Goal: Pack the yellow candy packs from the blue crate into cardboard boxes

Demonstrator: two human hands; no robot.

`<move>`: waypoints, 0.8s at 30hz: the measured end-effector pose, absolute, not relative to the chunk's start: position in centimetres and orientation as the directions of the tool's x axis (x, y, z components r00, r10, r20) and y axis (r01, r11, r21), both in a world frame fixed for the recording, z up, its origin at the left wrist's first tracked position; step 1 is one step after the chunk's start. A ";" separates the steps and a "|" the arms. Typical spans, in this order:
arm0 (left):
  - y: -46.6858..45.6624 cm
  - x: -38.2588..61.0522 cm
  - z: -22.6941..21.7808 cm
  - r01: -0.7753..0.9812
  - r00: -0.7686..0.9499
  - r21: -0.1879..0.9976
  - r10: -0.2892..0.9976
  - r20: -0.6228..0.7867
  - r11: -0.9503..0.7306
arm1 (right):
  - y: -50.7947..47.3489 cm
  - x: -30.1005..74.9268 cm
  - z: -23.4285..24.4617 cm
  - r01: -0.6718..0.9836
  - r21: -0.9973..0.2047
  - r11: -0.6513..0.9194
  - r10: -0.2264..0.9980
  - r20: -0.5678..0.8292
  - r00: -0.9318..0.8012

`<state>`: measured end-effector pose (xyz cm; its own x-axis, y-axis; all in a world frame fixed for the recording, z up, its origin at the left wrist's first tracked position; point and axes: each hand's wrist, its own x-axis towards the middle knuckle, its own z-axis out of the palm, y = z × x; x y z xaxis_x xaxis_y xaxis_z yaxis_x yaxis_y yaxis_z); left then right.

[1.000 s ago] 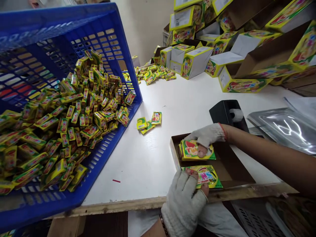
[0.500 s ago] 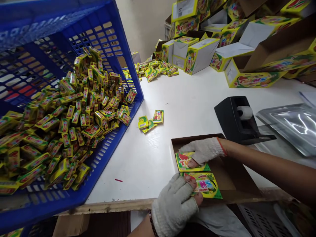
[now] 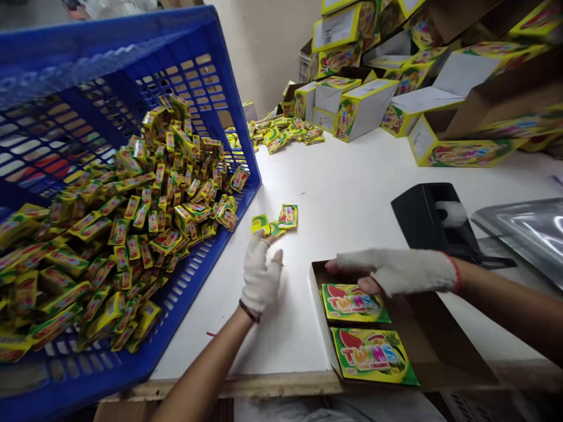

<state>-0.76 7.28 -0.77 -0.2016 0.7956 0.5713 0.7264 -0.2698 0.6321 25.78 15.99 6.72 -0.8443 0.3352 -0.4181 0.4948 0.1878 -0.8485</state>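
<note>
My left hand [image 3: 260, 272], in a white fingerless glove, is stretched over the table with thumb and fingers apart. Its fingertips are at a few small yellow-green candy packs [image 3: 288, 216]; whether they touch is unclear. Above the brown cardboard carton [image 3: 424, 328] hovers my right hand [image 3: 396, 271], gloved alike, fingers apart and holding nothing. Inside the carton, two flat TWINS packs lie face up: an upper TWINS pack [image 3: 354, 305] just below my right fingers and a lower TWINS pack [image 3: 373, 356] near the table edge.
A tilted blue crate [image 3: 237, 111] full of small candy packs [image 3: 132, 223] takes up the left. More packs [image 3: 281, 133] lie at the back. Stacked display boxes [image 3: 365, 105] stand back right. A black tape dispenser [image 3: 422, 217] and clear plastic [image 3: 523, 234] sit right.
My left hand has left the lower TWINS pack and moved left and away from me to the loose packs. My right hand has lifted off the upper pack. The view has shifted slightly.
</note>
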 end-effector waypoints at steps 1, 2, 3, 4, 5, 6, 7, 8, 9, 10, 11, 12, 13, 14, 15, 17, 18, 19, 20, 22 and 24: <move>8.9 -1.3 -0.9 0.730 -0.217 0.640 0.806 0.550 -0.240 | 16.3 26.0 7.6 0.476 -0.858 0.192 0.367 -0.387 -0.846; 10.3 -1.7 -1.0 0.734 -0.216 0.645 0.825 0.521 -0.215 | 16.7 26.2 8.6 0.464 -0.864 0.196 0.401 -0.361 -0.842; 11.4 -2.0 -1.1 0.741 -0.211 0.645 0.847 0.487 -0.186 | 17.0 26.3 9.4 0.461 -0.865 0.200 0.446 -0.338 -0.828; 12.5 -2.3 -1.2 0.757 -0.214 0.638 0.867 0.449 -0.144 | 17.3 26.2 10.1 0.467 -0.861 0.202 0.502 -0.318 -0.804; 13.3 -2.6 -1.2 0.776 -0.233 0.625 0.885 0.404 -0.081 | 17.6 26.0 10.6 0.473 -0.859 0.198 0.567 -0.293 -0.770; 14.1 -2.9 -1.3 0.795 -0.263 0.607 0.900 0.348 -0.003 | 18.0 25.7 10.8 0.470 -0.863 0.186 0.628 -0.263 -0.732; 14.8 -3.2 -1.5 0.807 -0.295 0.586 0.911 0.289 0.075 | 18.4 25.1 10.7 0.453 -0.876 0.166 0.681 -0.231 -0.695; 15.4 -3.5 -1.7 0.811 -0.318 0.569 0.919 0.231 0.138 | 18.9 24.4 10.4 0.428 -0.893 0.139 0.727 -0.202 -0.657; 15.9 -3.8 -1.9 0.812 -0.325 0.557 0.928 0.181 0.175 | 19.5 23.7 9.9 0.405 -0.907 0.112 0.765 -0.182 -0.618; 16.3 -4.1 -2.3 0.811 -0.314 0.555 0.938 0.144 0.187 | 20.2 22.8 9.4 0.396 -0.913 0.094 0.795 -0.170 -0.582; 16.4 -4.2 -2.6 0.810 -0.296 0.559 0.947 0.126 0.179 | 20.8 22.0 8.7 0.425 -0.900 0.100 0.816 -0.170 -0.553; 16.4 -4.4 -3.0 0.808 -0.279 0.566 0.952 0.125 0.162 | 21.5 21.2 8.1 0.487 -0.863 0.132 0.826 -0.176 -0.535; 16.2 -4.4 -3.3 0.807 -0.272 0.571 0.953 0.136 0.149 | 22.1 20.5 7.5 0.561 -0.808 0.179 0.829 -0.183 -0.528; 15.7 -4.5 -3.6 0.807 -0.273 0.573 0.951 0.148 0.143 | 22.7 19.9 7.0 0.628 -0.743 0.231 0.824 -0.193 -0.532; 15.0 -4.6 -3.9 0.805 -0.283 0.578 0.944 0.169 0.138 | 23.2 19.5 6.5 0.675 -0.681 0.282 0.815 -0.201 -0.543; 12.9 -4.7 -4.5 0.788 -0.308 0.608 0.918 0.250 0.099 | 24.0 18.8 5.6 0.718 -0.597 0.356 0.795 -0.210 -0.569; 11.6 -4.7 -4.8 0.779 -0.315 0.624 0.897 0.309 0.058 | 24.3 18.6 5.1 0.727 -0.571 0.382 0.786 -0.213 -0.580; 10.2 -4.8 -5.1 0.772 -0.311 0.636 0.873 0.375 0.002 | 24.6 18.4 4.5 0.741 -0.533 0.409 0.780 -0.218 -0.587; 8.7 -4.8 -5.5 0.774 -0.293 0.630 0.850 0.437 -0.057 | 24.9 18.2 4.0 0.757 -0.488 0.434 0.776 -0.225 -0.589; 5.9 -4.6 -6.4 0.809 -0.227 0.574 0.829 0.510 -0.131 | 25.6 17.6 2.8 0.787 -0.393 0.476 0.773 -0.240 -0.588; 3.5 -4.3 -7.3 0.852 -0.176 0.509 0.849 0.499 -0.123 | 26.2 16.7 1.9 0.796 -0.306 0.521 0.764 -0.247 -0.596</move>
